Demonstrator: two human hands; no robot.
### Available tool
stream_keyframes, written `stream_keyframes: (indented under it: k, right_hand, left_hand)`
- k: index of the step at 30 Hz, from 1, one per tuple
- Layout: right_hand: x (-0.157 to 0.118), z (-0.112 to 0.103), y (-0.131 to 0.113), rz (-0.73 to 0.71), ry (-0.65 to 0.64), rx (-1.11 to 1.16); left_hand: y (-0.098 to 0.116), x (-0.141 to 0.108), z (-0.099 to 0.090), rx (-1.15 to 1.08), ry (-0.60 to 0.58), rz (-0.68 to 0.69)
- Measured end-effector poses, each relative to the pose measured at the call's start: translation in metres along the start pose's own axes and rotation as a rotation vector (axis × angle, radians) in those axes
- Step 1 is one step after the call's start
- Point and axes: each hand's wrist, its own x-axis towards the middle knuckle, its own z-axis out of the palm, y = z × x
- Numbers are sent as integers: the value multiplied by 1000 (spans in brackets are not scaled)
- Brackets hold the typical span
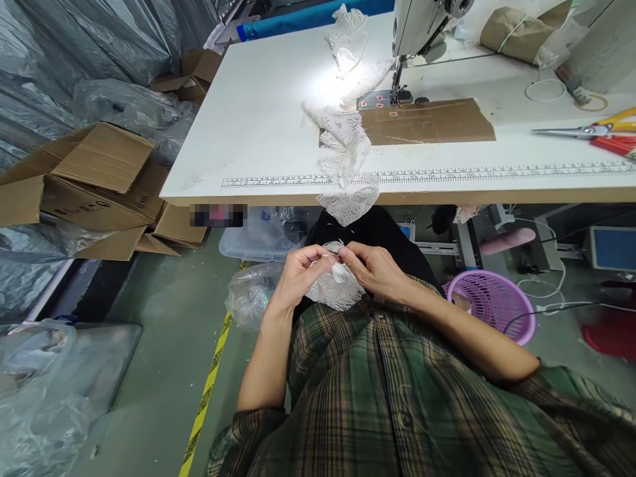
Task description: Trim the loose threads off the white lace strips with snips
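Note:
Above my lap, my left hand (301, 275) and my right hand (380, 268) meet with fingertips pinched together. Between them a gathered piece of white lace (338, 291) hangs down over the front of my shirt, gripped at its upper edge by both hands. A small dark thing shows at the fingertips, too small to name. More white lace trim (345, 142) lies in a ruffled strip across the table and drapes over its front edge, just beyond my hands. Whether the two lace parts join is hidden from me.
A sewing machine (417, 30) stands on the white table (248, 126), a brown cardboard strip (432, 122) before it. Scissors (586, 131) lie at right. Below are a purple basket (497, 298) and a plastic bag (253, 295). Open cardboard boxes (99, 192) stand left.

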Motion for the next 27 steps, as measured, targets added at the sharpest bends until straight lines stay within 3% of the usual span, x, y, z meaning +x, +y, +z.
stream_keyframes:
  k: [3,8,11,15,20,24,27]
  right_hand:
    - [-1,-1,3,28,32,13]
    - [-6,3,5,44,22,320]
    - [-7,3,3,134,10,452]
    - [-12,-19,5,238,1,537]
    - [-15,-55,12,128,105,498]
    - [-1,-53,8,18,172,381]
    - [9,-35,3,-38,82,384]
  left_hand:
    - [-2,1,1,15,2,11]
    - [-6,5,4,3,1,25]
    - [-7,7,3,-32,-16,8]
    - [-16,7,-11,98,35,38]
    - [-23,2,-28,447,88,52]
    - [-2,-7,-23,392,-45,83]
    - [18,-14,-12,276,-172,137]
